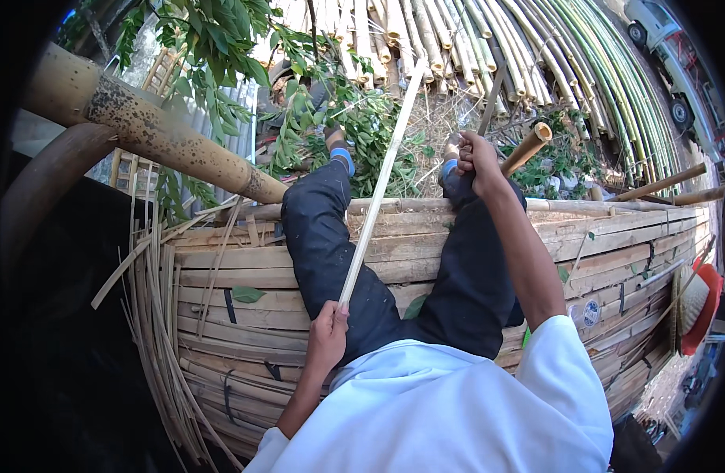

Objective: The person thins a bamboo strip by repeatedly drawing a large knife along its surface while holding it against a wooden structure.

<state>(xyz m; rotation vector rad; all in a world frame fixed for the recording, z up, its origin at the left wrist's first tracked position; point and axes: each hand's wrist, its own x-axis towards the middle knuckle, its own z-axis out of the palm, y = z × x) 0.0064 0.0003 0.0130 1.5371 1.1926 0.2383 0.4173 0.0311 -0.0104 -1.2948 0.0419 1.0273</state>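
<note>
My left hand (328, 329) grips the lower end of a long, pale bamboo strip (382, 177) that runs up and away between my legs in dark trousers (323, 236). My right hand (474, 158) is closed near my right knee around the handle of a dark, narrow blade (492, 98) that points upward. A short yellow bamboo tube (528, 146) lies just behind that hand; whether the hand touches it is unclear.
I sit on a stack of split bamboo slats (615, 260). A thick spotted bamboo pole (157, 142) crosses at upper left. Leafy green branches (220, 39) and many long bamboo poles (583, 55) lie ahead. Loose thin strips (153, 315) hang at the left; an orange-rimmed hat (701, 303) sits at right.
</note>
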